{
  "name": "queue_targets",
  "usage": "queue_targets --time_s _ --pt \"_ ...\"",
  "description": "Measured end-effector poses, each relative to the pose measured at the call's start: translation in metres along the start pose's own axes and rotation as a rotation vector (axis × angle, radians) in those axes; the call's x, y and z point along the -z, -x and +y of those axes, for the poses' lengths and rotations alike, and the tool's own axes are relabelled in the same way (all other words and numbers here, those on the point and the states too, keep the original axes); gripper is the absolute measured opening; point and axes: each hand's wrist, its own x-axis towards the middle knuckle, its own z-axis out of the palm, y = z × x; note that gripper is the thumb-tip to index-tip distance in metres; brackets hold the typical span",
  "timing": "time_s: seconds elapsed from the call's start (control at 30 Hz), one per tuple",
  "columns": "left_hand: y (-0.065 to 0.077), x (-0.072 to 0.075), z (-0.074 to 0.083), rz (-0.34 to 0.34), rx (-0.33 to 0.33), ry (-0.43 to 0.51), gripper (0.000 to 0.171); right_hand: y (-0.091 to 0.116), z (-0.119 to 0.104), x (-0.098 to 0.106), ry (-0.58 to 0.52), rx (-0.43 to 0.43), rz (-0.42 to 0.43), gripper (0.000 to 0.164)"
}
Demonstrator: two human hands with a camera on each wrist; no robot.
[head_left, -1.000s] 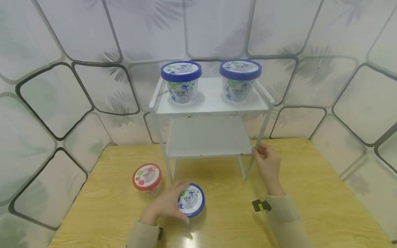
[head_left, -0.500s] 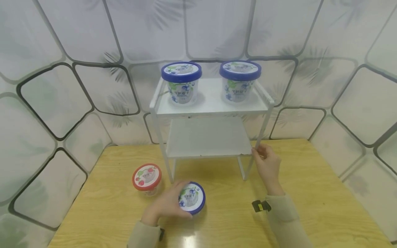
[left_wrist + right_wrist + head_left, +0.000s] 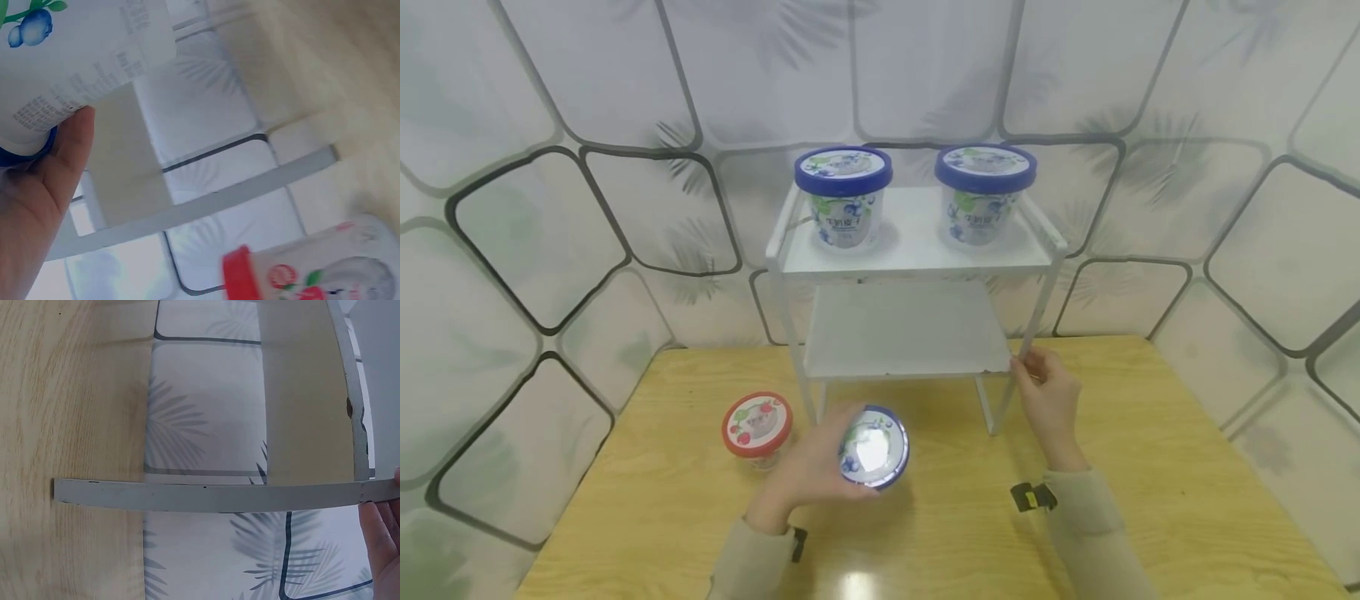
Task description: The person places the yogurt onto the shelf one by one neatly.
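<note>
My left hand (image 3: 816, 467) grips a tub with a blue lid (image 3: 874, 448), fingers and thumb around the lid's side. Its shadow falls on the table below, and the lid tilts toward me. In the left wrist view the tub's white wall (image 3: 81, 56) shows printed blueberries and small text. My right hand (image 3: 1047, 400) holds the right front leg of a white two-tier shelf (image 3: 910, 271), level with the lower tier. That leg (image 3: 206, 495) runs across the right wrist view, with the fingers (image 3: 378, 534) at its right end.
Two blue-lidded tubs, one left (image 3: 844, 200) and one right (image 3: 985, 196), stand on the top tier. A red-lidded tub (image 3: 757, 425) stands on the wooden table (image 3: 1150, 500), left of my left hand. A patterned wall (image 3: 925, 75) rises behind the shelf.
My left hand has closed around the blue-lidded tub and lifted it, moving it slightly forward and right toward the shelf. My right hand stays at the shelf leg.
</note>
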Motion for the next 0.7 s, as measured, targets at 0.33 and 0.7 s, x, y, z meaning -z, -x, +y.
queue_targets --time_s 0.33,0.7 --pt "-0.012 0.011 0.029 0.122 0.030 -0.084 0.101 0.000 0.001 0.000 -0.014 -0.003 -0.006 0.020" --pt "-0.028 0.035 0.052 0.188 -0.035 -0.091 0.099 0.000 0.001 0.000 0.001 0.008 -0.005 0.019"
